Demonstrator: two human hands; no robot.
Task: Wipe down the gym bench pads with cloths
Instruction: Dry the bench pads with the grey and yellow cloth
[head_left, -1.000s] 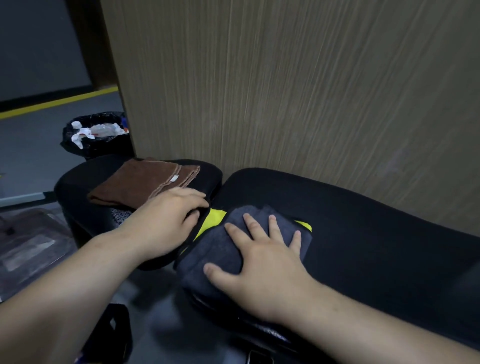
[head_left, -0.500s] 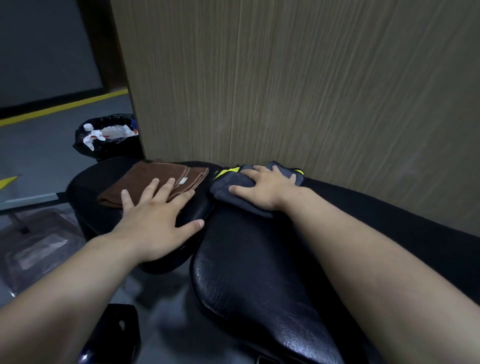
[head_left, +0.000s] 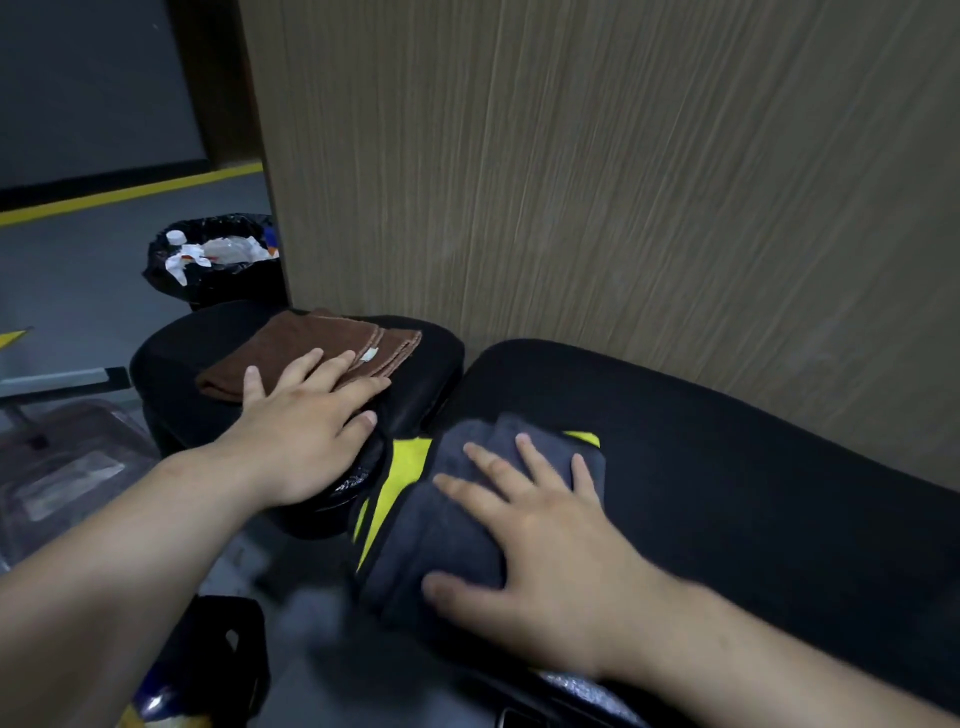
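A long black bench pad (head_left: 727, 467) runs from the centre to the right, with a yellow stripe at its near left end. My right hand (head_left: 550, 540) lies flat with spread fingers on a folded dark grey cloth (head_left: 441, 530), pressing it onto that end of the pad. A smaller black seat pad (head_left: 171, 358) sits to the left, carrying a folded brown cloth (head_left: 291, 343). My left hand (head_left: 306, 431) rests flat on the seat pad, fingertips touching the brown cloth's near edge.
A wood-grain wall panel (head_left: 597, 182) stands right behind both pads. A black-lined waste bin (head_left: 213, 260) with rubbish sits on the grey floor at the back left. A dark object (head_left: 218, 660) is on the floor below my left forearm.
My right hand has dragged the grey cloth from the far edge of the long pad back to its near left end. My left hand stays on the seat pad.
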